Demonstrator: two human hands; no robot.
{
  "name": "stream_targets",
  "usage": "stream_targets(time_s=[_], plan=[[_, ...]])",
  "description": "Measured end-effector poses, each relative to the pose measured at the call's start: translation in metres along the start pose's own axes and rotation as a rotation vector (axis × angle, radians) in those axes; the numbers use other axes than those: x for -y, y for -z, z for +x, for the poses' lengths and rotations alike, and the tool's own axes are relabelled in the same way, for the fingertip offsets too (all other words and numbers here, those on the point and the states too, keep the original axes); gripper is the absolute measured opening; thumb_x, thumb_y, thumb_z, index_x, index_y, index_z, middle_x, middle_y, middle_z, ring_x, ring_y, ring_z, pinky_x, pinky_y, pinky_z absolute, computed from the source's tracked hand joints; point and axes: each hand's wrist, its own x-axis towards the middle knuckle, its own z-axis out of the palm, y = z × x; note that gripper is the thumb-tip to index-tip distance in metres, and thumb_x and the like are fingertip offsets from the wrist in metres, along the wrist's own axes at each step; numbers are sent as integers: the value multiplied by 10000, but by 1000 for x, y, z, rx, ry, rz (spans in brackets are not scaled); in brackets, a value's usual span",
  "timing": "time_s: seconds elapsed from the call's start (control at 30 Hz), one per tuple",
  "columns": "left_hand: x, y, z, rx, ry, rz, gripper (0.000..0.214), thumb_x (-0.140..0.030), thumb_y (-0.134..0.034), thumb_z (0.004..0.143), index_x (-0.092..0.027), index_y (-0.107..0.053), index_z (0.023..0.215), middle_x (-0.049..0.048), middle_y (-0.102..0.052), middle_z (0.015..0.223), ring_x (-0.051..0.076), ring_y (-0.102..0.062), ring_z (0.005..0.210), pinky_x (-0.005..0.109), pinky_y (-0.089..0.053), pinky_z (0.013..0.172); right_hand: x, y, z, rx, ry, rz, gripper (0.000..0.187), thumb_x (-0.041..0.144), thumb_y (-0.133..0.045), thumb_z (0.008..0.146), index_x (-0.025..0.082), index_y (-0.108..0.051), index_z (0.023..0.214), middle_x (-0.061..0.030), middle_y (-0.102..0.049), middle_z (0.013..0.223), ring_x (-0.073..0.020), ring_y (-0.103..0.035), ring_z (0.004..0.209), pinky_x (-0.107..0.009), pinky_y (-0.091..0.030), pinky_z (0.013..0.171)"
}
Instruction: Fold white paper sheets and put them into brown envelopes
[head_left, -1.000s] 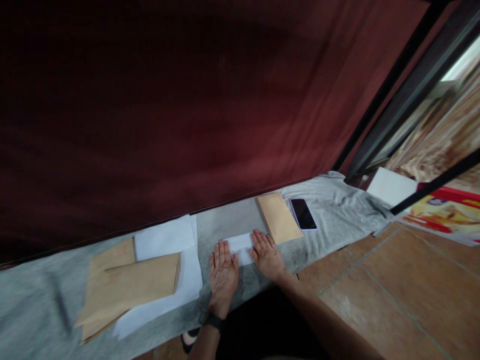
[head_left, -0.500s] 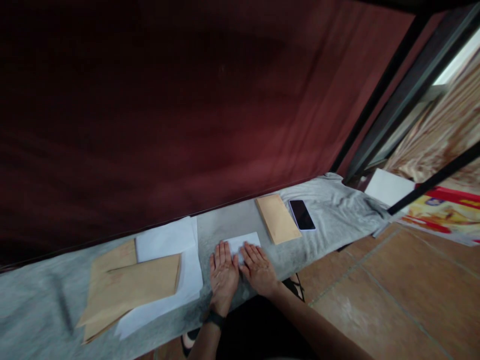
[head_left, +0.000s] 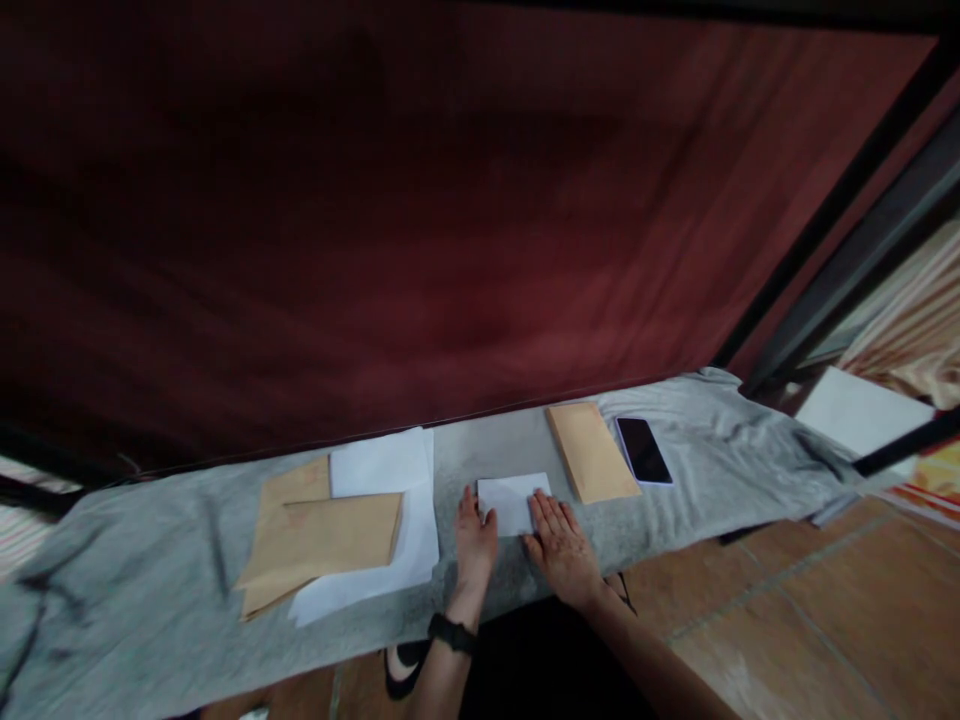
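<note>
A small folded white paper (head_left: 511, 497) lies on the grey cloth (head_left: 697, 460) that covers a narrow ledge. My left hand (head_left: 475, 540) rests flat at the paper's left corner, fingers stretched out. My right hand (head_left: 561, 541) lies flat at its lower right corner, fingers spread. Both hands touch the paper's near edge and hold nothing. A black band sits on my left wrist.
Left of the hands lie brown envelopes (head_left: 319, 535) on white sheets (head_left: 382, 470). To the right are a single brown envelope (head_left: 591, 452) and a dark phone (head_left: 643, 450). A dark red curtain (head_left: 420, 220) hangs behind. More white paper (head_left: 859, 412) lies far right, above a tiled floor (head_left: 810, 620).
My hands have slid toward me off the folded paper, so more of it shows. My head has turned left, shifting the scene to the right.
</note>
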Motion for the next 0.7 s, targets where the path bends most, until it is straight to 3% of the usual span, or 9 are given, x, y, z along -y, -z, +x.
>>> stream_targets(time_s=[0.1,0.27,0.37,0.47,0.57,0.7], plan=[[-5,2,2,-1,116,-191,659,-168,-550,750,-125,-486,1405,82,-726,929,217,-705,820,355,-567,768,0,2,1,4,-3,11,602,353,-441,1032,87,-317,1558,-172,-452,1536,-290,-431,1411,-477,-322,1169],[-24,14,-7,66,215,-439,768,-197,-613,686,-146,-459,1437,25,-703,828,177,-664,719,291,-514,662,0,15,13,39,-50,87,540,317,-498,993,105,-451,1487,-157,-516,1490,-288,-466,1384,-491,-298,1185],[-38,27,-9,108,299,-569,832,-226,-685,630,-175,-477,1435,-11,-680,765,155,-616,664,256,-434,591,1,31,25,64,-42,156,560,280,-537,957,156,-450,1496,-132,-502,1508,-282,-458,1392,-525,-257,1204],[-56,36,-12,139,293,-603,736,-247,-731,600,-163,-587,1316,7,-702,810,159,-624,708,249,-428,604,7,47,37,72,-31,241,639,236,-562,914,162,-400,1527,-139,-472,1529,-274,-443,1404,-536,-269,1201],[-72,38,-17,159,257,-653,631,-307,-780,623,-173,-640,1223,25,-722,870,170,-648,766,252,-463,634,18,59,50,47,-49,417,597,123,-492,897,202,-471,1488,-101,-521,1496,-247,-479,1376,-516,-275,1207],[-76,36,-23,134,270,-757,566,-529,-677,802,-221,-618,1274,107,-687,1228,219,-654,1095,296,-543,791,32,67,71,-46,-305,875,433,235,-379,1006,241,-583,1388,-74,-664,1326,-223,-607,1238,-437,-477,1068]])
